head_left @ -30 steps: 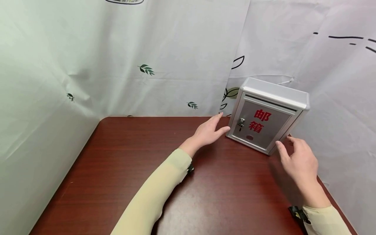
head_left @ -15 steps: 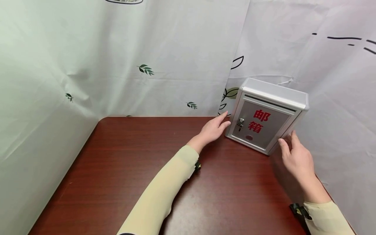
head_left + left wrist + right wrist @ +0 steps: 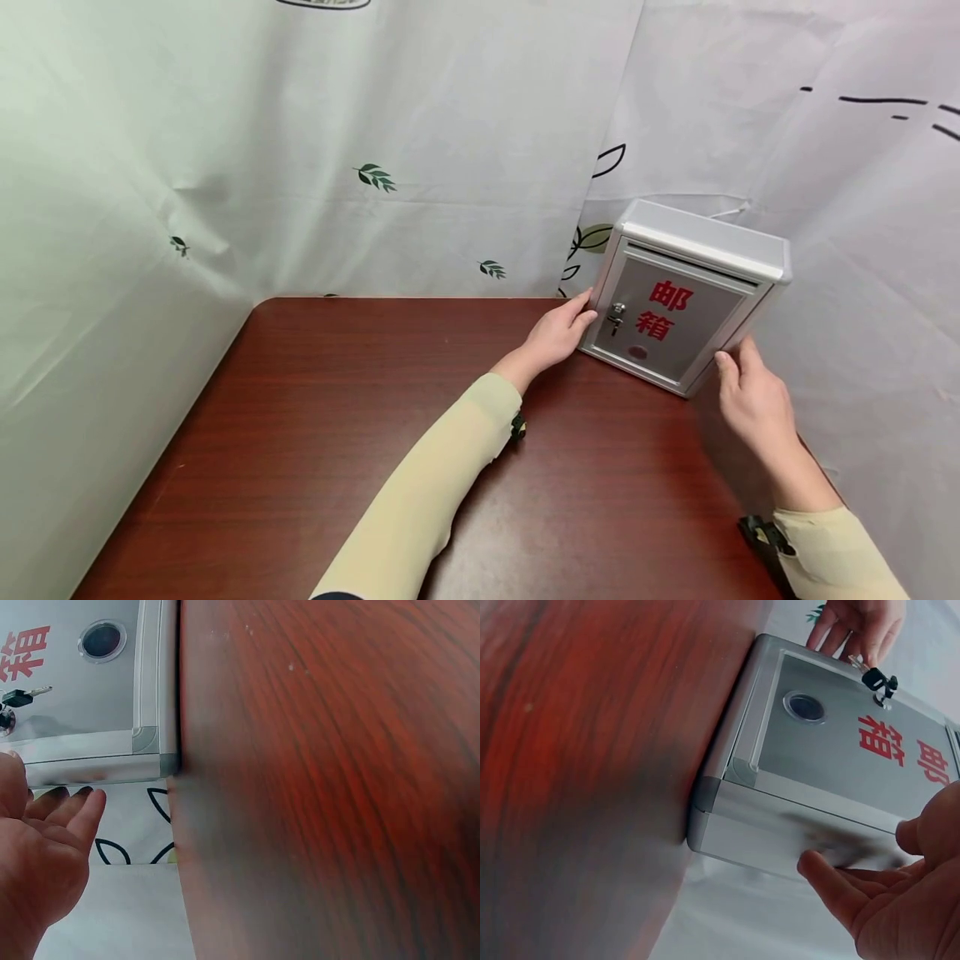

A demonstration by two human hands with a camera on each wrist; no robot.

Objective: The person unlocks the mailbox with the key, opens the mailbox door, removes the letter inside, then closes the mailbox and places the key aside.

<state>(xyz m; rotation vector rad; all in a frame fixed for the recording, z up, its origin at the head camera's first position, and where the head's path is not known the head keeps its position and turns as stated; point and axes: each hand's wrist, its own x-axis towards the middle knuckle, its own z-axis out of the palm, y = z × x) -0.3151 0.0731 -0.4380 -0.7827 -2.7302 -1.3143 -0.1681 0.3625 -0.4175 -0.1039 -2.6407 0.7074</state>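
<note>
A silver metal box (image 3: 686, 333) stands upright near the far right corner of the dark red wooden table (image 3: 360, 383), its front turned a little towards the person's left. Large red characters (image 3: 663, 310) mark the front panel, a narrow slot (image 3: 690, 265) runs above them, and a dark round window (image 3: 805, 707) sits below. By the left edge of that panel is a lock with keys (image 3: 875, 677) hanging from it.

The person has a hand on either side. The left hand (image 3: 557, 335) lies along the box's left side, thumb near the front edge by the lock, fingers fairly straight and apart from the thumb. The right hand (image 3: 759, 404) touches the opposite side low down, thumb by the front edge, fingers extended rather than wrapped round; how firmly either presses, I cannot tell.

Pale yellow sleeves (image 3: 438, 467) cover the forearms, and pale cloth (image 3: 465, 125) printed with leaves hangs behind the table.
</note>
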